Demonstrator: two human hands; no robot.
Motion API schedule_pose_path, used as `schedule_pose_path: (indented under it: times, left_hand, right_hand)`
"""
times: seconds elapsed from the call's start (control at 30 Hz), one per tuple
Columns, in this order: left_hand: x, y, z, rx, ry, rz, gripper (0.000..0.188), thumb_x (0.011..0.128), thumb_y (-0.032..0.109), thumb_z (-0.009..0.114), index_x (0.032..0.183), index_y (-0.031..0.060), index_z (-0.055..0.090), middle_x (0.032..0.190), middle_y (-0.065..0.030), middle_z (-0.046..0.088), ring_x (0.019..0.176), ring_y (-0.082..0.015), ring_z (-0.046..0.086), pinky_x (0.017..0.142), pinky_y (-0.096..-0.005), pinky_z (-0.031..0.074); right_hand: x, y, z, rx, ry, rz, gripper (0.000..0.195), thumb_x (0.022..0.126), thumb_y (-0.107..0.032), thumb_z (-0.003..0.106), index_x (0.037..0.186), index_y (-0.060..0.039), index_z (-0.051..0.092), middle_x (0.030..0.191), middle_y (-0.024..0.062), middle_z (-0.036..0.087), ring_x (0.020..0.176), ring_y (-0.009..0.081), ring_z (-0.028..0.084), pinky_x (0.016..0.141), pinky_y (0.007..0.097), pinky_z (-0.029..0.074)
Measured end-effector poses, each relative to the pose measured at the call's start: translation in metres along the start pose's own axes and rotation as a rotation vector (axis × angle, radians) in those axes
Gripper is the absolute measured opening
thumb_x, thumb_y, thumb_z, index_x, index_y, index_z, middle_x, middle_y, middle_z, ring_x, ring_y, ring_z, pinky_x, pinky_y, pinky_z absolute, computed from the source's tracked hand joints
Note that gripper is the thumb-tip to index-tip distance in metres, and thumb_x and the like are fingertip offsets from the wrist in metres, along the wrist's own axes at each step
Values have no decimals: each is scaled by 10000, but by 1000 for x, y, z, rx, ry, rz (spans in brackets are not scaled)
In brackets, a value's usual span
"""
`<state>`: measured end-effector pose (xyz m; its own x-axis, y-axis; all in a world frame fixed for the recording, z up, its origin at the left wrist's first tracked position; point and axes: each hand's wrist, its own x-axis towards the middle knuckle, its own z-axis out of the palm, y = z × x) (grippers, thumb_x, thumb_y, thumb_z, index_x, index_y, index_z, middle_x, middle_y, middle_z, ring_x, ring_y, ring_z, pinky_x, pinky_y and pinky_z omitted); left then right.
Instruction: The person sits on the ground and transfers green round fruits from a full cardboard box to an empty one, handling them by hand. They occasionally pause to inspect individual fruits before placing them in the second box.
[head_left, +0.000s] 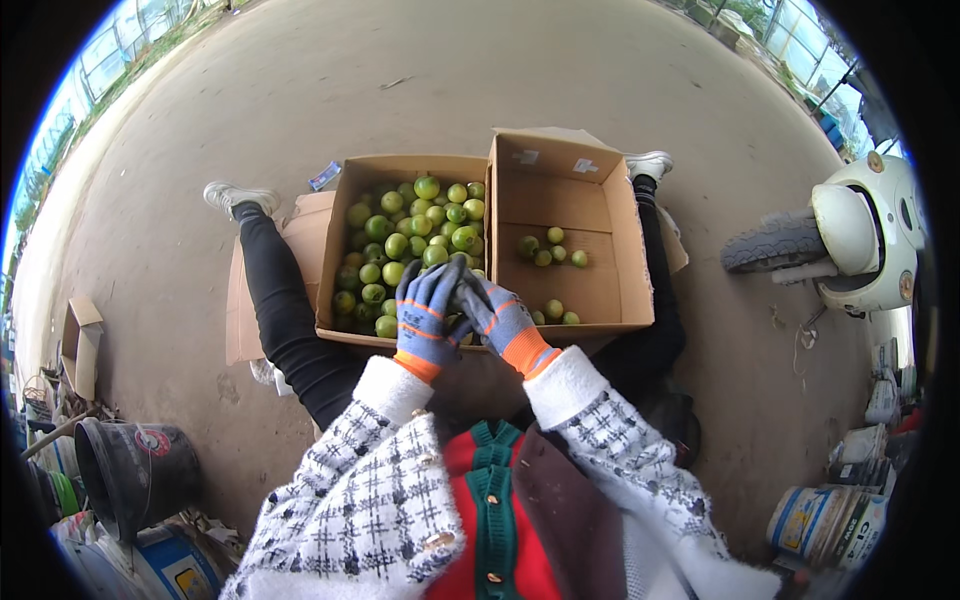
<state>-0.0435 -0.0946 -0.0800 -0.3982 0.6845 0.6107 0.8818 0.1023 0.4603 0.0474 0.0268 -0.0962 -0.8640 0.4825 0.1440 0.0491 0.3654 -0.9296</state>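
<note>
My left hand (426, 315), in a grey-blue work glove with orange bands and dark fingertips, is over the near right part of the left cardboard box (324, 292). My right hand (501, 319), gloved alike, meets it at the fingertips near the wall between the boxes. Whether either holds anything is hidden by the fingers. Many green round fruits, which look like unripe tomatoes (397, 246), fill the left box. The right cardboard box (562, 206) holds several smaller green fruits (555, 235) in its middle and more small ones (553, 309) near its front wall.
My legs (281, 315) spread around both boxes on the bare ground (480, 75). A scooter's front wheel (776, 240) stands at the right. A black bucket (139, 465) lies tipped at the lower left, and a white-blue bucket (817, 525) is at the lower right.
</note>
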Motion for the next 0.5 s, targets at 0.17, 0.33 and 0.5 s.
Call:
schedule_pose_path:
  times: [0.17,0.33,0.5]
  left_hand:
    - [-2,-17,-9,27,68,-123,696,743,290,777,1339,70,493,1208,-103,586,1156,-285,519,1098,-474,270]
    - [-17,-11,11,206,-273,-116,695,774,409,717,1353,105,482,1324,-111,517,1285,-332,404,1133,-501,197]
    - [-21,-10,22,289,-344,-70,695,809,469,653,1367,102,462,1371,-125,473,1322,-346,362,1146,-514,176]
  right_hand:
    - [19,-9,-55,-828,145,20,424,887,-457,556,1131,-120,638,1032,132,663,954,327,619,908,413,425]
    - [30,42,-103,-1196,-509,676,501,824,-503,591,1205,-180,625,1264,92,609,1167,285,567,998,460,351]
    - [26,81,-106,-1127,-521,753,469,820,-452,615,1195,-172,633,1222,99,636,1163,275,580,983,431,375]
